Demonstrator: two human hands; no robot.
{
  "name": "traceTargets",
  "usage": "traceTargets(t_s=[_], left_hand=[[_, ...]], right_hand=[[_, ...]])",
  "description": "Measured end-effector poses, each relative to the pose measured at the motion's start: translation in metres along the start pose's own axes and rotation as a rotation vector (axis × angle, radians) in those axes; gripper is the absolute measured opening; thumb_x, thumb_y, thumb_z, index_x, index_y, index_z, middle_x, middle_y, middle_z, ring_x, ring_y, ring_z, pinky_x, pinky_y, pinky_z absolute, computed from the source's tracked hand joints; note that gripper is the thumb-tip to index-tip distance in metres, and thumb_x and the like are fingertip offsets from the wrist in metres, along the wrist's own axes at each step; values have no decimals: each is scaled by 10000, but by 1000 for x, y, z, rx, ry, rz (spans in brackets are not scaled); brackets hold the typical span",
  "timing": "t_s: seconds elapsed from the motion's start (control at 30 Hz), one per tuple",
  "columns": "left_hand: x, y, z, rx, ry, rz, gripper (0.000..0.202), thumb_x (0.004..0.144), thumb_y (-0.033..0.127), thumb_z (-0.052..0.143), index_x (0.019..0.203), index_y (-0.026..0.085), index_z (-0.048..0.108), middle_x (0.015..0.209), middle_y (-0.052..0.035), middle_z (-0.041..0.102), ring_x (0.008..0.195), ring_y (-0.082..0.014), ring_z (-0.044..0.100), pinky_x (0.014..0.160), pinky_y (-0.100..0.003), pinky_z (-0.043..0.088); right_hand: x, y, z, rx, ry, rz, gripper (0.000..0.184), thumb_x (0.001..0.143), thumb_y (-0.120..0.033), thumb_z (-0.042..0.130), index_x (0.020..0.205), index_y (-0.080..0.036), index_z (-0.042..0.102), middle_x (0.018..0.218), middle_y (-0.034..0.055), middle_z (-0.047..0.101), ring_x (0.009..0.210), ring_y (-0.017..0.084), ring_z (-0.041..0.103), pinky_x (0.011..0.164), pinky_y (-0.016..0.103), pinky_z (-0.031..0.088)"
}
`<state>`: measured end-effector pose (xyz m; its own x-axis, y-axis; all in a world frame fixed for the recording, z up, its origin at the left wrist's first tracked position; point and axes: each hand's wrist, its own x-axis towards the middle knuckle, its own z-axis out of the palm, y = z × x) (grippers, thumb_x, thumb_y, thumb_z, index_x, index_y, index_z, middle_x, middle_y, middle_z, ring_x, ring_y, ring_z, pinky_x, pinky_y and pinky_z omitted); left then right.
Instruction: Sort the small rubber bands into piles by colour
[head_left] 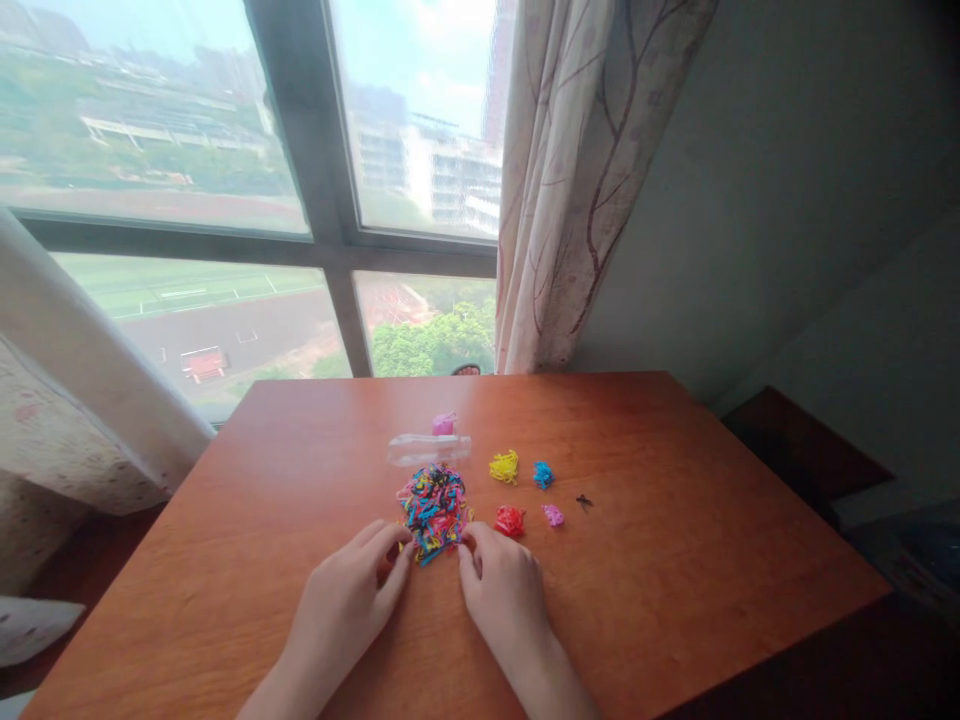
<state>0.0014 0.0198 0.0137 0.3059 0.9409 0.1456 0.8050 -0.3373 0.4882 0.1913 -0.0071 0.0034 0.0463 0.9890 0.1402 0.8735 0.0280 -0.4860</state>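
A heap of small multicoloured rubber bands [435, 510] lies on the brown table between my two hands. At its left edge is my left hand [356, 580], thumb and forefinger curled together against the bands. From the right, my right hand [506, 580] touches the heap with its thumb and forefinger pinched close. Whatever sits between the fingertips is too small to make out on either side. Right of the heap are smaller piles: yellow bands [504, 467], blue bands [543, 474], red bands [510, 520] and pink-purple bands [553, 515]. A few black bands [583, 502] lie farthest right.
Behind the heap lies a clear plastic bag or sleeve [429, 450], with a small pink object [444, 424] just beyond it. The wooden table [675, 560] ends at a window [420, 330] with curtains [559, 180]. A wall [750, 220] rises at the right.
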Motion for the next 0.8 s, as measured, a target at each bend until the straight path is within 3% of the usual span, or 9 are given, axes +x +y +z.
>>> traceTargets(t_s=[0.4,0.6,0.8], left_hand=[[-1,2,-2,-18,-54,-15,219,951,312,428,944,256,639,836,14,681,716,-153,660,646,-243,480],[-2,1,-2,-10,-20,-21,206,945,317,445,957,249,639,854,8,693,711,-153,662,638,-246,480],[-2,-1,-1,-27,5,7,190,930,307,459,935,252,641,842,8,692,721,-152,668,660,-240,496]], right_hand=[[7,-2,4,198,-29,-85,139,895,-145,566,862,-237,664,779,-29,710,699,138,653,645,214,370],[-2,-3,4,181,17,-73,97,868,-154,598,879,-235,650,718,-32,681,663,145,637,617,221,351],[-11,-16,9,95,-24,-122,91,823,-168,670,812,-247,628,710,-38,674,653,149,631,593,237,326]])
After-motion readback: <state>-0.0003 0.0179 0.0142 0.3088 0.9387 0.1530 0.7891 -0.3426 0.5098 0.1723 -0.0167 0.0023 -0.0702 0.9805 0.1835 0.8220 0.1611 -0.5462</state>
